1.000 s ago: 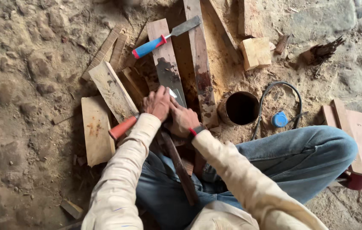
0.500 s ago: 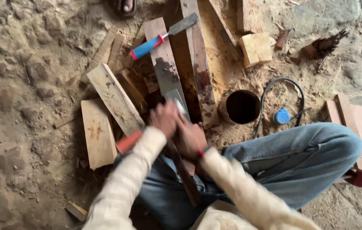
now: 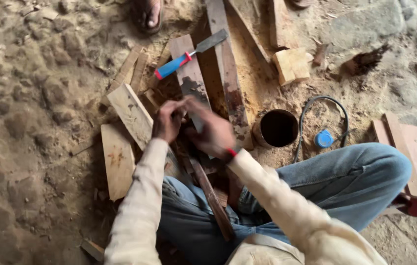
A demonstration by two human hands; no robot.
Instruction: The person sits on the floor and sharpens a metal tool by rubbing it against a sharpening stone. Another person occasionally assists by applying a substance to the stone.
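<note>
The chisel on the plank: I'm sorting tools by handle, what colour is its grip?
Blue with a red collar, on the chisel in the head view.

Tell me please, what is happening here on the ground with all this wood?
A person sits on the sandy ground with a narrow wooden strip across the lap. The left hand and right hand are close together over its upper end, blurred, so what they grip is unclear. A chisel with a blue handle lies untouched on a plank ahead. A dark round container stands to the right.
</note>
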